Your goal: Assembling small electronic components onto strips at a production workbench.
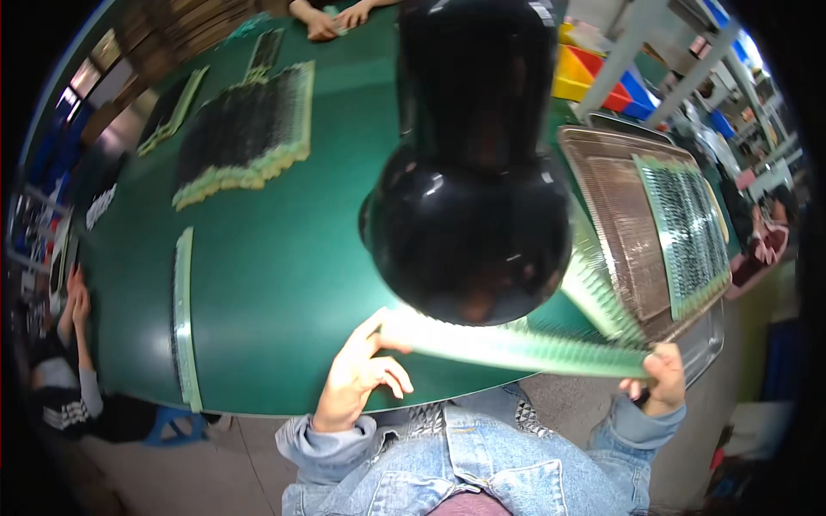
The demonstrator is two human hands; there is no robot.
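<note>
A long pale green strip (pixel 533 350) with a comb-like row along it is held level near the table's front edge. My left hand (pixel 357 371) pinches its left end between thumb and fingers, the other fingers curled loosely. Around the right end my right hand (pixel 661 378) is closed. Another strip (pixel 602 297) of the same kind lies slanting behind it, partly hidden. A large glossy black rounded fixture (pixel 473 232) hangs over the middle and covers part of the table and strip.
On the green table (pixel 258 301) lie a single strip (pixel 184 318) and a row of dark-toothed strips (pixel 245 133). At right, a brown tray (pixel 615 215) carries more strips (pixel 687 232). Other people's hands (pixel 335 21) show at the far edge and left side (pixel 77 297). Coloured bins (pixel 594 77) stand behind.
</note>
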